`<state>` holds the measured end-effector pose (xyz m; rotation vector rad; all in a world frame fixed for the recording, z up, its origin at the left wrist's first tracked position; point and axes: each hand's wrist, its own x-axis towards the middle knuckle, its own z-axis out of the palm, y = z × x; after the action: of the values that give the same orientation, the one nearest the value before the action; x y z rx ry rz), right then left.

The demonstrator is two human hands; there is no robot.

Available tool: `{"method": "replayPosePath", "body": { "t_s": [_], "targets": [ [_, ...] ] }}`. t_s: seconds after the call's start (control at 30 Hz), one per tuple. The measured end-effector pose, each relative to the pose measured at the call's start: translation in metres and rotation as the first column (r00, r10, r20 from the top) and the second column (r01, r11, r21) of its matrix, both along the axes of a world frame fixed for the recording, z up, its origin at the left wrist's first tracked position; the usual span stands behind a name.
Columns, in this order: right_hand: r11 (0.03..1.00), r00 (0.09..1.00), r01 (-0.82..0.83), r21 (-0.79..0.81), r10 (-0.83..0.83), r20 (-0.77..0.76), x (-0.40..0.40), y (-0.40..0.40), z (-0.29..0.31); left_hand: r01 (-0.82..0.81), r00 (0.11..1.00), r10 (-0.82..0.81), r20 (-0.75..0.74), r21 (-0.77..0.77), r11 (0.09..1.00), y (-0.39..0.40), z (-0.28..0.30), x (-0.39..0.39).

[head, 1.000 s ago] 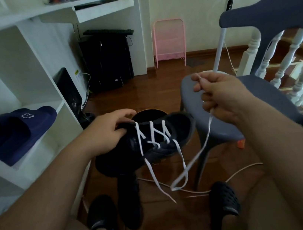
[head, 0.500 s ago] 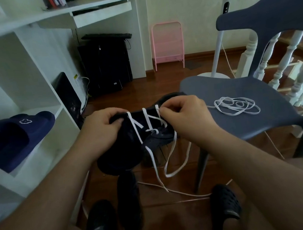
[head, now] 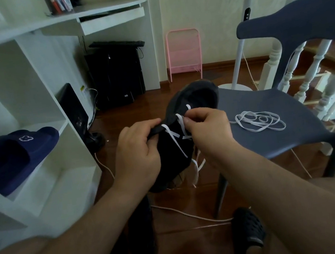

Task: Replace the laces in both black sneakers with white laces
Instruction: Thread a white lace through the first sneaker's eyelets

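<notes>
Head-cam view, looking down at two bare forearms held over a wood floor. A black fabric sneaker (head: 186, 128) is held up in mid-air between both hands, heel opening pointing away, w/ a flat white lace (head: 175, 137) criss-crossed thru its upper eyelets; loose lace ends dangle below the shoe. Left hand (head: 138, 154): grip curled round the shoe's left side & tongue edge. Right hand (head: 208, 132): narrow grip, thumb & forefinger pinching the white lace at an eyelet on the right side. A second white lace, coiled in loose loops (head: 260, 121), lies near the middle of a grey-blue plastic chair seat (head: 275, 133), just right of the hands. Another black sneaker (head: 143, 231) stands on the floor below, between the person's feet. Navy slide sandals (head: 13, 155) sit on a white shelf (head: 46, 176), far left.
</notes>
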<state>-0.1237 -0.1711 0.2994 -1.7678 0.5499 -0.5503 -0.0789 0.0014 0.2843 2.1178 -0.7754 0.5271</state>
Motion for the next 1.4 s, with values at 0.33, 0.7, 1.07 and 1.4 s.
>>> {"method": "replayPosePath", "body": {
  "t_s": [0.33, 0.7, 1.07, 1.4],
  "targets": [
    [0.885, 0.997, 0.025, 0.465, -0.054, 0.051, 0.004, 0.003, -0.003, 0.017, 0.997, -0.014, 0.075, -0.031, 0.999, -0.008, -0.015, -0.004],
    [0.86, 0.995, -0.088, 0.503, 0.054, 0.082, 0.002, 0.0, 0.0, 0.015, 0.965, -0.067, 0.253, 0.203, 0.979, -0.012, -0.026, 0.002],
    [1.0, 0.998, -0.003, -0.019, 0.002, -0.069, -0.01, 0.004, -0.009, 0.317, 0.859, -0.355, -0.37, -0.161, 0.935, -0.016, -0.011, -0.011],
    [0.935, 0.987, -0.155, -0.319, 0.138, -0.078, -0.013, 0.023, -0.018, 0.13, 0.951, -0.138, -0.275, -0.049, 0.99, -0.011, -0.003, 0.007]
  ]
}}
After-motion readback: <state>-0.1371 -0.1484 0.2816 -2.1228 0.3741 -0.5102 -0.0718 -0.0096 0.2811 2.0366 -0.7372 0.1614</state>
